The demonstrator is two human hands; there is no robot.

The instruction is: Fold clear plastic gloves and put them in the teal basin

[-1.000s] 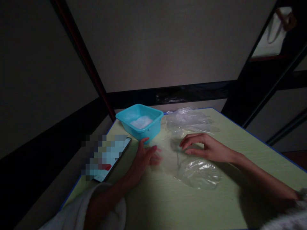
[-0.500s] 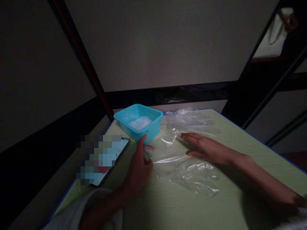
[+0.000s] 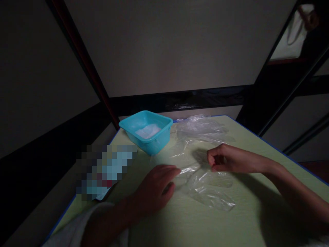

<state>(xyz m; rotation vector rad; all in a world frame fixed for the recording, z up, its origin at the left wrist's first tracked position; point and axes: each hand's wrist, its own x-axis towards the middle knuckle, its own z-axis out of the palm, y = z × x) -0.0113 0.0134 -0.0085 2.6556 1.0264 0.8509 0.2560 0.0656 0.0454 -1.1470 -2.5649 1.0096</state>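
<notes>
A clear, thin disposable plastic glove (image 3: 205, 193) lies crumpled on the pale table, its finger-like ends pointing right. My left hand (image 3: 158, 190) is at its left side, with the fingers stretched out and the thumb apart from them. The left fingertips touch or hover just over the film; which of the two I cannot tell. Just above the glove, my right hand (image 3: 230, 158) has its fingers curled in toward the thumb. Whatever may be between those fingers is hidden. Behind them lies a pile of similar clear gloves (image 3: 202, 128).
A turquoise plastic basket (image 3: 161, 139) with something white inside stands at the back left. To the left lies a phone (image 3: 102, 195), mostly blurred out. The table (image 3: 195, 226) has a blue edge, with cabinet panels (image 3: 180, 51) close behind it.
My left hand has turned over and shifted right, its fingers now extended across the film. My right hand has gone from flat fingers to curled ones, slightly farther right.
</notes>
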